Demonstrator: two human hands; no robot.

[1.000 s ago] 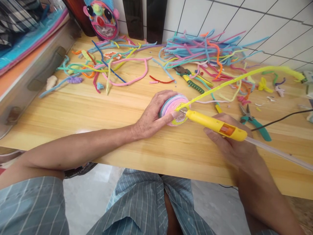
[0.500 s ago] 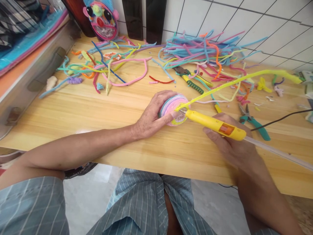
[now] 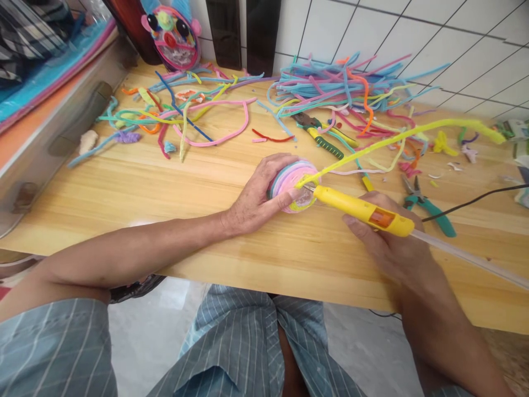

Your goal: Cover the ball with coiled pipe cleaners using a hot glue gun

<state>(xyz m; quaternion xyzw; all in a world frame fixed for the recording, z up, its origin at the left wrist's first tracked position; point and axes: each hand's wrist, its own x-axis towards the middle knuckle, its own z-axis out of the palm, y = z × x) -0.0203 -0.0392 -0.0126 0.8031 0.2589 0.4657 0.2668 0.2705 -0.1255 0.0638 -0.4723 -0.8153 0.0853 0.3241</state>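
Note:
My left hand (image 3: 258, 196) is wrapped round a small round piece (image 3: 292, 172) wound in pink, blue and purple fuzzy strips, with its thumb on the near side. A long yellow pipe cleaner (image 3: 382, 141) rises from that piece and arcs to the right. In my right hand (image 3: 390, 240) is a yellow glue gun (image 3: 355, 208), its metal tip at the piece beside the yellow strip's end. A clear glue stick (image 3: 463, 255) sticks out of the gun's rear.
Loose pipe cleaners (image 3: 322, 88) lie in piles along the wall. Green-handled pliers (image 3: 326, 144) and teal pliers (image 3: 433, 212) rest beyond and right of my hands. A decorated face figure (image 3: 176, 41) stands at the back left, near a plastic box (image 3: 53, 132). A black cord (image 3: 475, 199) runs right.
The glue gun and my right hand have shifted very slightly left. The yellow pipe cleaner's far end has also moved a little left. My left hand keeps its hold.

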